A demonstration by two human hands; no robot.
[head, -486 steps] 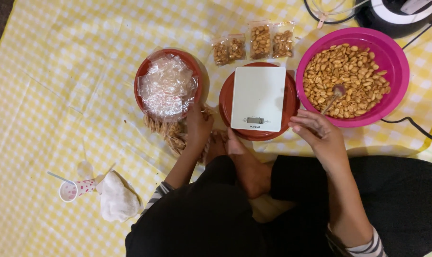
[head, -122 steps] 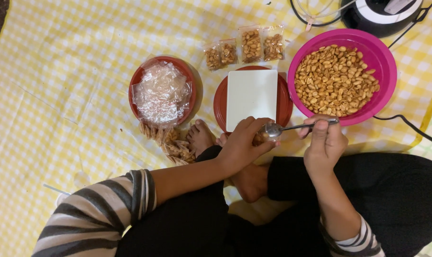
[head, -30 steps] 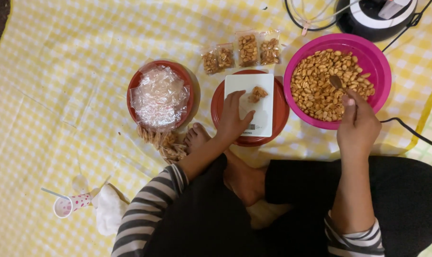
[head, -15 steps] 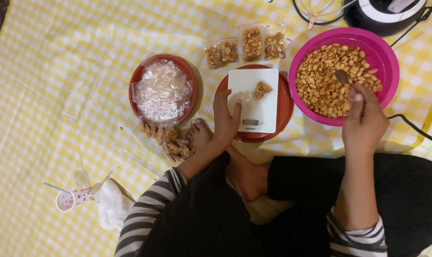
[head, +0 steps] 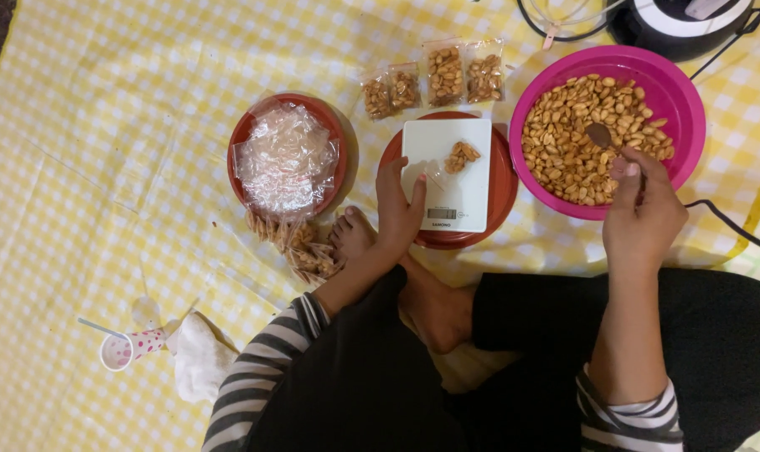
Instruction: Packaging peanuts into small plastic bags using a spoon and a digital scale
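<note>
My right hand (head: 642, 213) holds a metal spoon (head: 603, 138) whose bowl rests among the peanuts in the pink bowl (head: 678, 88). A white kitchen scale (head: 447, 172) sits on a red plate (head: 501, 188). A clear small bag with a few peanuts (head: 460, 156) lies on the scale. My left hand (head: 397, 209) rests at the scale's left edge, its fingers touching the open bag.
A red bowl of empty clear bags (head: 286, 157) stands to the left. Three filled peanut bags (head: 434, 77) lie behind the scale, more filled bags (head: 300, 248) lie near my foot. A dotted paper cup (head: 125, 347) and white cloth (head: 202, 356) lie lower left. A black-and-white appliance (head: 677, 21) with cords is upper right.
My right hand has carried the spoon from the scale to the pink bowl and dipped it among the peanuts. My left hand has stayed at the bag on the scale.
</note>
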